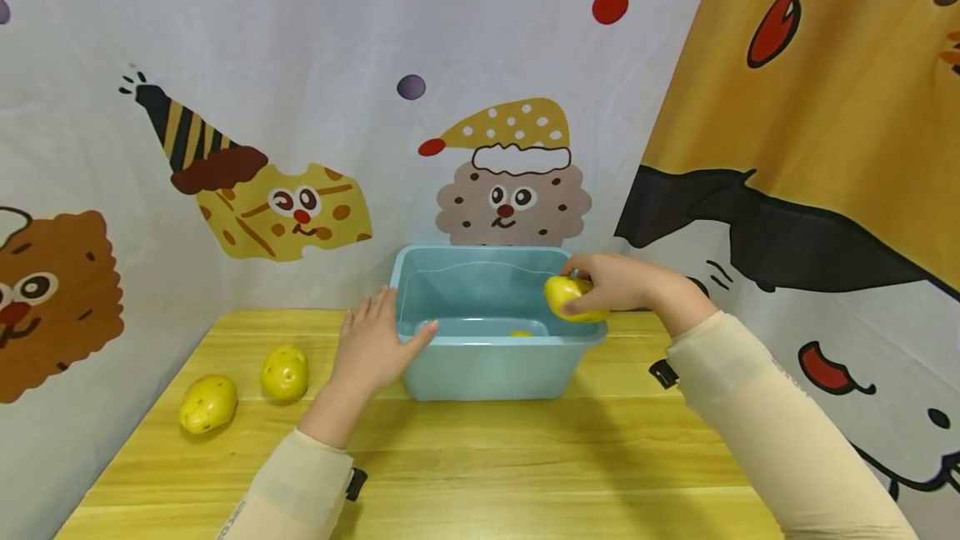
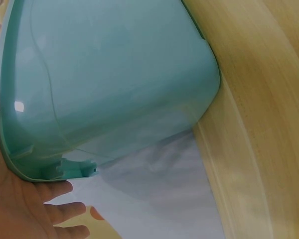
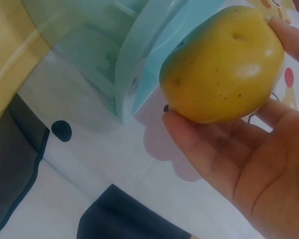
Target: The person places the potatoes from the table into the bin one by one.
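Note:
A yellow potato, dotted with small dark pits, is held by my right hand above the right rim of a light blue plastic bin. In the right wrist view, thumb and fingers grip the same potato from its sides. My left hand rests at the bin's left rim with fingers spread straight. Seen from the left wrist, that hand touches the rim corner of the bin. Inside the bin, the top of another yellow thing peeks over the front rim; the rest is hidden.
Two more yellow potatoes, a nearer potato and a farther potato, lie on the wooden table to the left of the bin. A printed cartoon curtain hangs right behind the bin and along both sides.

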`<act>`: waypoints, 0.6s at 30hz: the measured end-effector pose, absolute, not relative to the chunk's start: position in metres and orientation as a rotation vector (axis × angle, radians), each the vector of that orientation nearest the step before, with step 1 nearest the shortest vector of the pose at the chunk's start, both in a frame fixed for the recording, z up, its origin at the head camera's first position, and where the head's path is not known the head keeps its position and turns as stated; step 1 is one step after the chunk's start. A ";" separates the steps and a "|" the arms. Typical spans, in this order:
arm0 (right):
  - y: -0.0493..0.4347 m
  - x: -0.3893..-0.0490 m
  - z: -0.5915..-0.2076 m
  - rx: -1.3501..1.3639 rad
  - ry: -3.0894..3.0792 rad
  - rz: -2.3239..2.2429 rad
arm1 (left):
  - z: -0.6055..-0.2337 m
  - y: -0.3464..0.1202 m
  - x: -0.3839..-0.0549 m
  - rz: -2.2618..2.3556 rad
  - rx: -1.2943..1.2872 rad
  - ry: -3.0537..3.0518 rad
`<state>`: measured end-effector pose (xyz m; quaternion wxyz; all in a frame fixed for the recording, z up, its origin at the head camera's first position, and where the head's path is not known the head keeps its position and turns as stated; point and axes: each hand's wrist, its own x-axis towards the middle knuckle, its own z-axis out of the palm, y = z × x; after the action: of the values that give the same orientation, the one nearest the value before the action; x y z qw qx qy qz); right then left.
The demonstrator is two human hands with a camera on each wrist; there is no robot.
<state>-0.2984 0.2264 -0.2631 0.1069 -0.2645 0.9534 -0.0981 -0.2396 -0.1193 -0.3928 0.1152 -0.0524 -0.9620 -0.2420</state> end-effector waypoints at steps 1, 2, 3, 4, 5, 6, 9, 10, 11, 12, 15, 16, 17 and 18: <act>0.226 -0.299 -0.263 -0.771 2.803 -0.287 | -0.393 -0.119 -0.240 -0.706 -0.154 -2.818; 0.225 -0.299 -0.262 -0.769 2.796 -0.285 | -0.393 -0.119 -0.239 -0.705 -0.155 -2.819; 0.225 -0.300 -0.262 -0.767 2.789 -0.283 | -0.393 -0.119 -0.239 -0.705 -0.155 -2.819; 0.224 -0.301 -0.261 -0.768 2.785 -0.277 | -0.393 -0.119 -0.239 -0.705 -0.154 -2.819; 0.223 -0.302 -0.261 -0.764 2.778 -0.276 | -0.394 -0.119 -0.239 -0.707 -0.153 -2.817; 0.222 -0.303 -0.261 -0.764 2.769 -0.275 | -0.394 -0.119 -0.239 -0.705 -0.154 -2.818; 0.221 -0.305 -0.261 -0.754 2.750 -0.256 | -0.395 -0.119 -0.239 -0.702 -0.154 -2.822; 0.220 -0.306 -0.261 -0.752 2.744 -0.249 | -0.395 -0.119 -0.239 -0.703 -0.154 -2.822; 0.219 -0.307 -0.261 -0.750 2.737 -0.241 | -0.395 -0.119 -0.239 -0.702 -0.154 -2.822; 0.219 -0.307 -0.260 -0.749 2.731 -0.232 | -0.396 -0.119 -0.239 -0.701 -0.154 -2.823; 0.215 -0.309 -0.258 -0.744 2.717 -0.195 | -0.396 -0.119 -0.239 -0.701 -0.152 -2.816; 0.214 -0.309 -0.257 -0.745 2.711 -0.182 | -0.396 -0.119 -0.239 -0.702 -0.151 -2.812; 0.213 -0.310 -0.256 -0.744 2.704 -0.172 | -0.395 -0.119 -0.239 -0.702 -0.151 -2.810; 0.212 -0.310 -0.255 -0.743 2.697 -0.161 | -0.395 -0.119 -0.239 -0.703 -0.151 -2.808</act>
<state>-0.3101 0.2118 -0.2552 0.1691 -0.2615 0.9486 -0.0567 -0.2393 -0.1188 -0.3952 0.1210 -0.0517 -0.9616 -0.2408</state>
